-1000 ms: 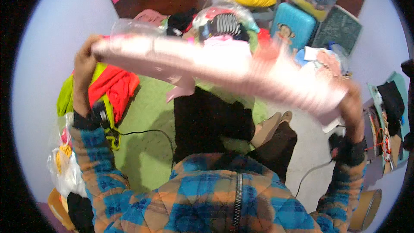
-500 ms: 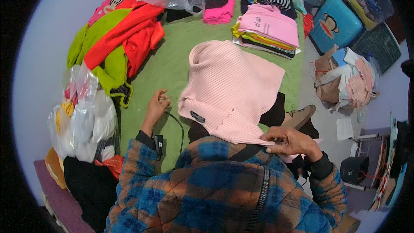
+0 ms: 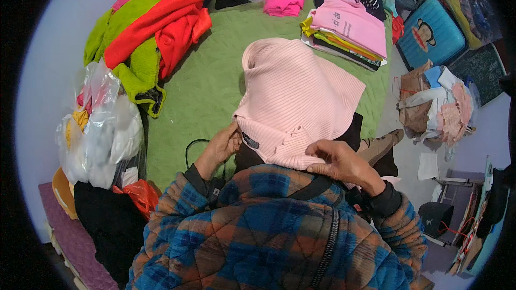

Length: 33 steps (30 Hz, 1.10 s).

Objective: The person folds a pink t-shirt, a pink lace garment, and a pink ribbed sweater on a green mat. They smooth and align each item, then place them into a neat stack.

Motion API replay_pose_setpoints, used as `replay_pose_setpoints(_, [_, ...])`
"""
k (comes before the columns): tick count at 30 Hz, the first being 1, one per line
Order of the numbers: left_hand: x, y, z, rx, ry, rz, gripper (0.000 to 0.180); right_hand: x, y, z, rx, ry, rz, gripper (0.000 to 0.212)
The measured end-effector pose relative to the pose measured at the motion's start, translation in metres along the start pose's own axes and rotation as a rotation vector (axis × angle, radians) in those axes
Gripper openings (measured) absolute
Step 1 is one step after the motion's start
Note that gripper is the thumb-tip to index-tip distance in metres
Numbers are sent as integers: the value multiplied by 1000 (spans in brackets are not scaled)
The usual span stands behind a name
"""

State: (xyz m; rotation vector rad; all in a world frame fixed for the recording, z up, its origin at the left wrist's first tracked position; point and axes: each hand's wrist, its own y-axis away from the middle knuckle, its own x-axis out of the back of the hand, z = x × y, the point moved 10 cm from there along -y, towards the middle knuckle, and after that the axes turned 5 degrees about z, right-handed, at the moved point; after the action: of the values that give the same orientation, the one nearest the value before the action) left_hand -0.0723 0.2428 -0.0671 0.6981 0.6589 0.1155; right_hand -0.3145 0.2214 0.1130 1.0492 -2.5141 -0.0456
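A pale pink ribbed sweater [image 3: 295, 86] lies spread in front of me, its near end gathered close to my body and a dark label [image 3: 250, 140] showing by its left edge. My left hand [image 3: 224, 144] pinches that left edge beside the label. On the near right side my right hand [image 3: 344, 165] is closed on the gathered ribbed edge, thumb below and fingers on top. Part of the fabric under my right fingers is hidden.
The sweater rests on a green bedspread [image 3: 193, 86]. A stack of folded clothes [image 3: 349, 27] stands at far right, red and green garments [image 3: 156, 37] at far left. A plastic bag [image 3: 102, 134] sits left; a blue suitcase [image 3: 431, 33] and a filled bag [image 3: 435, 102] stand right.
My left hand was free over the bedspread and has moved right to take the sweater's left edge. My right hand has shifted slightly left and up along the gathered edge.
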Motion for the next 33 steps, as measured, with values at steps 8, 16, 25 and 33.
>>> replay_pose_setpoints(8, [2,22,54,-372,345,24,29,-30,8,-66,290,-277,-271,15])
replay_pose_setpoints(16, [24,66,99,-525,477,67,42,-89,5,-102,265,-339,-721,44])
replay_pose_setpoints(25, [21,59,90,-480,573,89,44,-117,-4,-99,218,-247,-816,45])
replay_pose_setpoints(33, [5,53,96,-462,577,-88,45,-120,-7,-90,168,-317,-832,44])
